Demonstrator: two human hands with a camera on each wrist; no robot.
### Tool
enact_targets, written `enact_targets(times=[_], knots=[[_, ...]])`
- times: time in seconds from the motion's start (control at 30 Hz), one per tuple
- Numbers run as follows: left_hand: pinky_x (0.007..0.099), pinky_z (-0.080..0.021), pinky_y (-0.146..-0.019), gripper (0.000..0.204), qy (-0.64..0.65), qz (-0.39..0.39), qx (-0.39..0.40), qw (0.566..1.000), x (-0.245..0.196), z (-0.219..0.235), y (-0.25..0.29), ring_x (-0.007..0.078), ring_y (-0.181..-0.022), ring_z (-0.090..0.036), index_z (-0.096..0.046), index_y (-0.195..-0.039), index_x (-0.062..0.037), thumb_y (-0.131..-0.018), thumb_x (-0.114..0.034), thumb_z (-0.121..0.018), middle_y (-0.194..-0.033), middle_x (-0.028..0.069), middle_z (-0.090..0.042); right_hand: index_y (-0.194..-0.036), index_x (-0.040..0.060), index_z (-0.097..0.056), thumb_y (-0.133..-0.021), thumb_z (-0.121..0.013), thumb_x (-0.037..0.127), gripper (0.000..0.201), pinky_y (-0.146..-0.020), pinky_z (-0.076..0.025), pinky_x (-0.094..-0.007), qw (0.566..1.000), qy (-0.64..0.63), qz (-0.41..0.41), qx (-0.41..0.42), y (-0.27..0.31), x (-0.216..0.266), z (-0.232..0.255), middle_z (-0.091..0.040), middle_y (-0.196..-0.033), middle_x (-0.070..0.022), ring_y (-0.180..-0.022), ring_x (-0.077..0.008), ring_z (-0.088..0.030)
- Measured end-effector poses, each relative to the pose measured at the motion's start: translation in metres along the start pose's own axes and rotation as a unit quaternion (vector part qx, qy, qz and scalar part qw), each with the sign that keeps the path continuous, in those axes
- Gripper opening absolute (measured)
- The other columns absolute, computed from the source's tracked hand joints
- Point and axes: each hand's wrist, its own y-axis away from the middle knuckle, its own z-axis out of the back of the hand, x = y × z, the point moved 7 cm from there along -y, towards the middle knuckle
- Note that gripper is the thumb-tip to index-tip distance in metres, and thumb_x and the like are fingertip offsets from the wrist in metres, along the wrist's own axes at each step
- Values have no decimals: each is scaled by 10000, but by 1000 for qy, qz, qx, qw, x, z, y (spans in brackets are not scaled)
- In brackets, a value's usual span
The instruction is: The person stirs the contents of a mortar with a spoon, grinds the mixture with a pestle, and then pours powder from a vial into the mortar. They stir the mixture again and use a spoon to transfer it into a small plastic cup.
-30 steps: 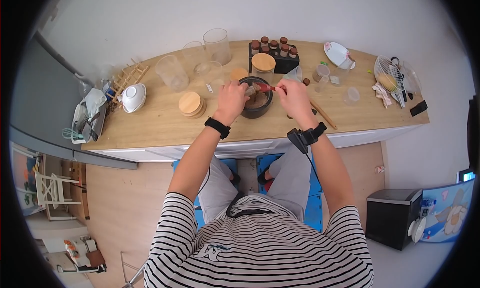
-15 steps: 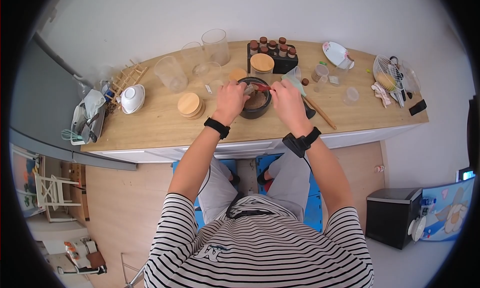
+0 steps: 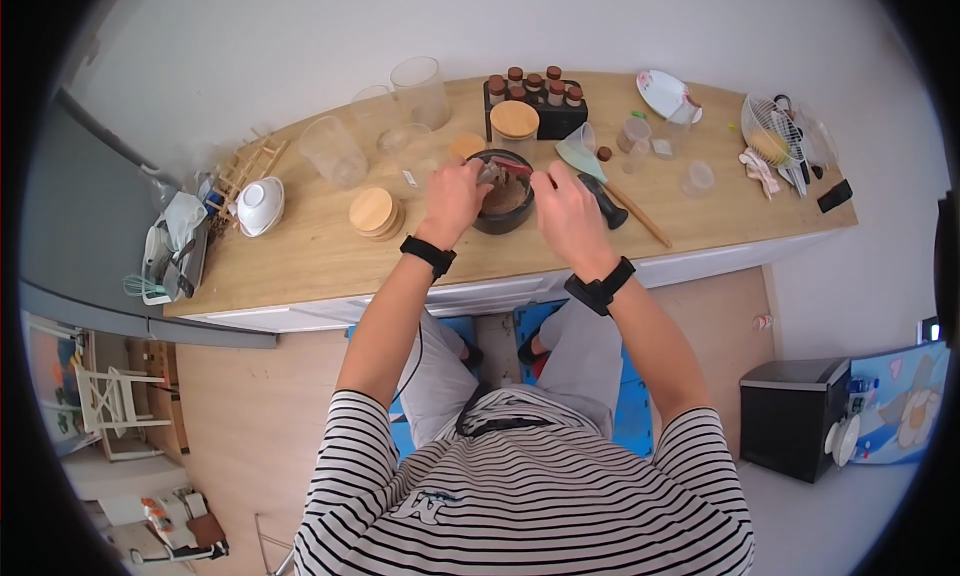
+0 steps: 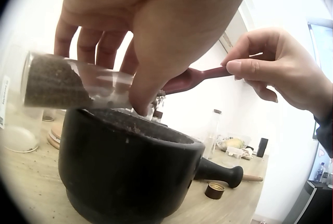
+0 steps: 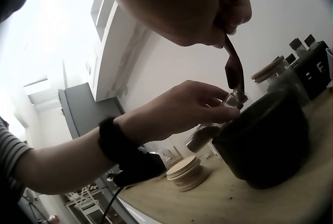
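Observation:
My left hand (image 3: 455, 201) holds a small glass spice bottle (image 4: 54, 82) nearly level over the rim of a black mortar (image 4: 125, 167). Brown powder lies along the closed end of the bottle, and its mouth points right. In my right hand (image 3: 572, 216) the thin handle of a dark red spoon (image 4: 183, 80) is pinched between thumb and fingers. The spoon's bowl is right at the bottle's mouth, partly behind my left thumb. More brown powder (image 3: 508, 194) shows inside the mortar.
A black pestle (image 3: 603, 206), a wooden-handled green spatula (image 3: 640, 216) and a small brown cap (image 4: 214, 190) lie right of the mortar. Behind stand a wooden-lidded jar (image 3: 514, 121) and a black rack (image 3: 553, 122) of capped bottles. Clear containers (image 3: 335, 154) and a wooden-lidded jar (image 3: 375, 214) stand left.
My right hand has come down and closer to the mortar with the spoon, uncovering the green spatula and pestle. The left hand stays over the mortar with the bottle.

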Motion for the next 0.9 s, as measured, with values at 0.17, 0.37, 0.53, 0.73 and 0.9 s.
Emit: enact_targets(times=[0.17,0.37,0.53,0.73,0.9], knots=[[485,-551,-797,361,30,-3,-3,1000,-2,4,-1,401,-924,-681,-727,-1093,-38,-780,-170,-849,-973,179,-702,-952,11,-626,-944,-666,60,64,-706,-527,-487,998,-38,-42,-13,0,-18,-4,-571,-937,-179,-838,-410,-643],[473,-554,-788,370,-14,-10,48,999,3,-2,-8,372,-944,-694,-716,-1029,-42,-725,-158,-890,-960,163,-713,-948,6,-646,-945,-680,69,71,-708,-519,-487,992,-84,-88,-29,1,-33,-2,-589,-902,-174,-808,-418,-640],[478,-547,-790,339,-9,-3,52,999,6,-2,-8,401,-928,-685,-705,-1005,-33,-743,-162,-879,-974,181,-708,-950,7,-659,-948,-677,70,66,-698,-512,-488,981,-156,-100,-59,-2,-28,9,-600,-891,-171,-801,-417,-640],[478,-543,-789,322,15,-14,32,999,5,-1,-3,398,-921,-682,-712,-1002,-26,-757,-162,-870,-958,185,-704,-964,14,-648,-949,-674,80,72,-691,-518,-497,989,-100,-102,-43,1,-35,-1,-605,-911,-173,-817,-418,-647],[474,-543,-793,336,59,-8,3,998,11,5,5,401,-913,-679,-714,-1049,3,-790,-158,-853,-949,198,-695,-950,29,-627,-933,-678,88,80,-683,-534,-509,991,-91,-98,-11,5,-42,-9,-605,-937,-174,-831,-419,-663]])
